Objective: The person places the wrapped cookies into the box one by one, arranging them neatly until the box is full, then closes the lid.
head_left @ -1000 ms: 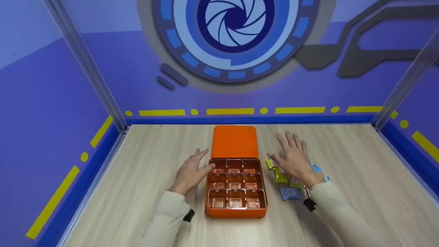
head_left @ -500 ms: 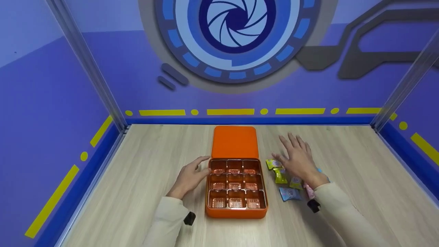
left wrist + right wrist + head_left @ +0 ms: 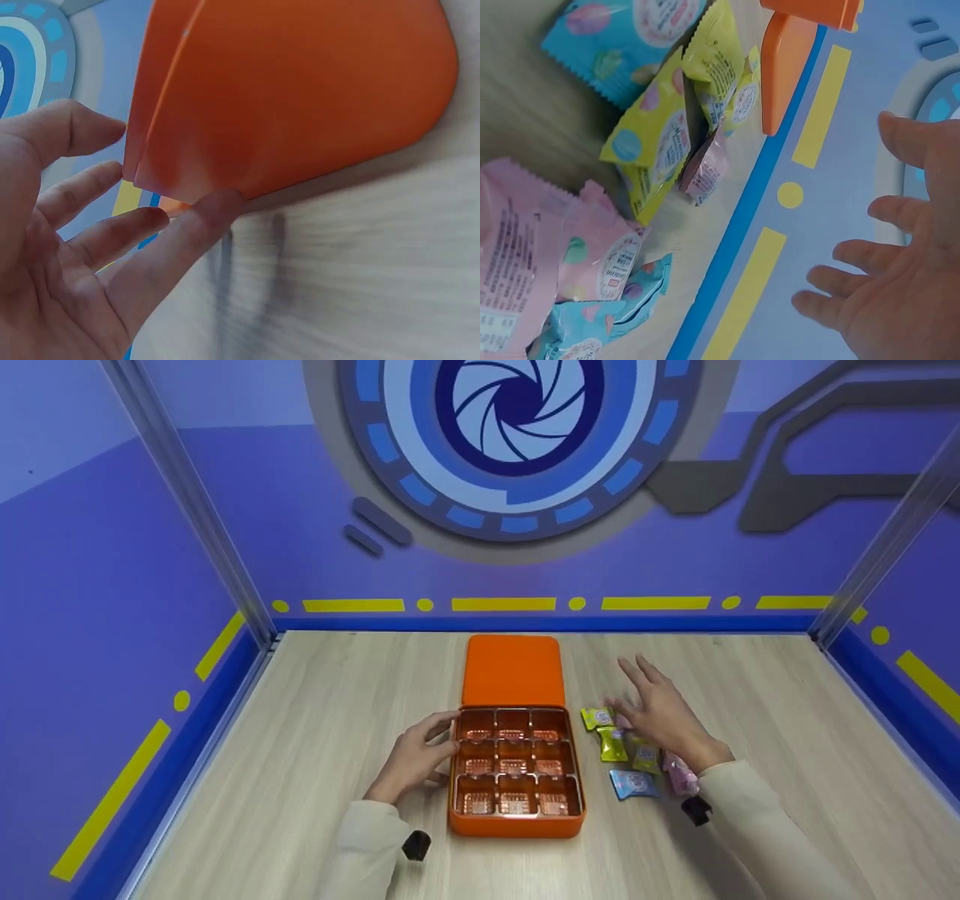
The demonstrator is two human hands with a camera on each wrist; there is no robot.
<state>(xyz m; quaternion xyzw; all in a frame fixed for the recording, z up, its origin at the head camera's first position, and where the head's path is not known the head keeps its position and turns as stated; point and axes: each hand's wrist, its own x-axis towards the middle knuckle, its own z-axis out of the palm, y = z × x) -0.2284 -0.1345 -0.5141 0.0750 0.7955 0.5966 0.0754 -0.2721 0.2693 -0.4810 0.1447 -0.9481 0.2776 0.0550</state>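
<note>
An orange box (image 3: 517, 827) stands on the table with its lid (image 3: 513, 669) folded back. Inside it is a clear tray (image 3: 515, 774) of several bare compartments. My left hand (image 3: 411, 756) is at the box's left side, fingers loosely bent; in the left wrist view one fingertip meets the wall of the box (image 3: 315, 90). To the right of the box lie several wrapped candies: yellow (image 3: 613, 745), blue (image 3: 634, 784) and pink (image 3: 682, 778) ones. Above them hovers my right hand (image 3: 669, 720), fingers spread and holding nothing, also visible in the right wrist view (image 3: 907, 255).
A pale wood table (image 3: 352, 675) carries everything. Purple-blue panels with yellow dashes (image 3: 504, 604) enclose it at the back and sides, joined by metal corner posts (image 3: 217, 532).
My left hand has lowered and closed in on the box's left wall. My right hand has shifted slightly right and toward me, uncovering more of the pink candies.
</note>
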